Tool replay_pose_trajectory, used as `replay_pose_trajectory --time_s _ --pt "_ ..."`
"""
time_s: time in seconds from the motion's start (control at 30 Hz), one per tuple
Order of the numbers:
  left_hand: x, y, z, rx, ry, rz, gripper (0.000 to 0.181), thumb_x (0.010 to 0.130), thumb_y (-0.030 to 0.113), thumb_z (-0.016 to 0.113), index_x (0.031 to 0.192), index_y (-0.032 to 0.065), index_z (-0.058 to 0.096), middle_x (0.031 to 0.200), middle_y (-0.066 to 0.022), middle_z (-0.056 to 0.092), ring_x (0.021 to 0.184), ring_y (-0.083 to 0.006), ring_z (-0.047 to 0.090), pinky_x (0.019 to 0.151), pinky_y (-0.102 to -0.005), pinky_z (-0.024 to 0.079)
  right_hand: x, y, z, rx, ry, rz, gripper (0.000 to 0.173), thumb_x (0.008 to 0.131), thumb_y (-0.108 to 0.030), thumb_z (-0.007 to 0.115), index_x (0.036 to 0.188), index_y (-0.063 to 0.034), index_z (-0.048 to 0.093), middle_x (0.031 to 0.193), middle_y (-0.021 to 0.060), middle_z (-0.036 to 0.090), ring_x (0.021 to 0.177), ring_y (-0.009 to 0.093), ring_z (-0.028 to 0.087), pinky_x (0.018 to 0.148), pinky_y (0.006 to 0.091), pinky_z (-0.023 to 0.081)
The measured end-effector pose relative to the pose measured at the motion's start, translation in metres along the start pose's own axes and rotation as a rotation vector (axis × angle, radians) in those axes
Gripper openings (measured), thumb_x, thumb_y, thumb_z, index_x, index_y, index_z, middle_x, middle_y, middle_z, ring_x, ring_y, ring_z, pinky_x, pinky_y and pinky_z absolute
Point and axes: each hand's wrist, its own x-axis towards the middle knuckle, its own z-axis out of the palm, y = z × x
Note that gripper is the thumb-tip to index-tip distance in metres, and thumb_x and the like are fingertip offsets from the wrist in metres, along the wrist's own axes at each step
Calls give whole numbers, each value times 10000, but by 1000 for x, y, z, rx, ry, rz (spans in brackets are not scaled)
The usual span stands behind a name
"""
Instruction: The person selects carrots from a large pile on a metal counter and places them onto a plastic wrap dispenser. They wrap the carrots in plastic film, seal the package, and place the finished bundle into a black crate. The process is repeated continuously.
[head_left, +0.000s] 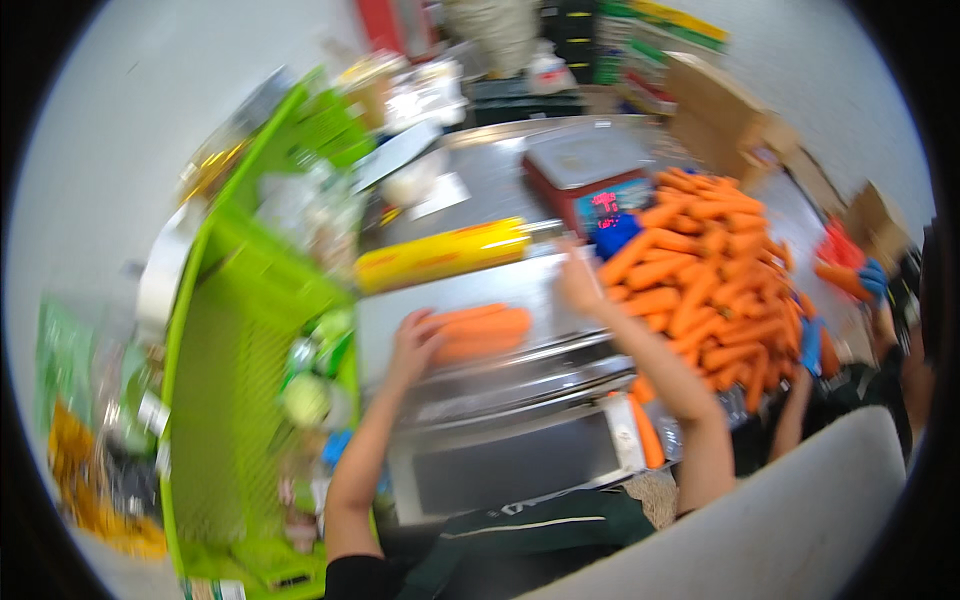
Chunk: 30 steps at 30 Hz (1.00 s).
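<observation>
Several carrots lie side by side on a metal wrapping machine with a cling film roll at its back. My left hand touches the left end of these carrots, fingers bent; blur hides how firmly it holds them. My right hand is raised by the right end of the roll, near the machine's right edge. Whether its blurred fingers hold film cannot be told. Right of my right hand rises a large heap of loose carrots.
Behind the roll stands a digital scale with a lit display. A long green plastic crate with vegetables and bags is on the left. At the right, a co-worker's blue-gloved hand holds a carrot near cardboard boxes.
</observation>
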Motion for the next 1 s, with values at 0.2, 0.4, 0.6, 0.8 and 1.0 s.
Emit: replay_pose_trajectory --time_s 0.2,0.4,0.6,0.8,1.0 --pt "32 33 30 -240 -120 392 313 869 251 590 1035 -5 661 1062 -207 649 1007 -384 592 914 -446 430 -11 -155 20 645 -87 -21 620 737 -263 693 1274 -33 488 1234 211 514 1077 378 489 931 466 398" --pt "10 58 5 -75 -12 212 265 862 206 601 1014 4 680 1141 -194 618 1062 -366 562 901 -435 437 -11 -187 54 851 -24 -141 734 761 -295 695 1377 -48 381 1259 199 505 1161 373 440 991 492 349" --pt "30 23 38 64 -37 320 254 886 214 588 984 -12 651 1009 -168 652 943 -350 580 911 -423 438 3 -147 25 549 336 -87 729 737 -254 729 1343 -13 404 1342 236 432 1256 409 396 1060 491 330" --pt "7 23 7 181 -108 143 312 839 248 637 1124 123 659 1292 -148 534 1225 -318 460 1042 -472 270 14 -141 29 531 277 -288 488 785 -162 673 1223 -1 532 1227 219 532 1182 376 480 1018 463 374" --pt "0 38 5 162 190 80 364 834 315 654 1162 160 682 1345 -152 498 1250 -314 447 1052 -487 261 -16 -60 -22 518 72 37 419 839 -278 664 1134 5 571 1156 203 568 1101 361 525 943 448 421"
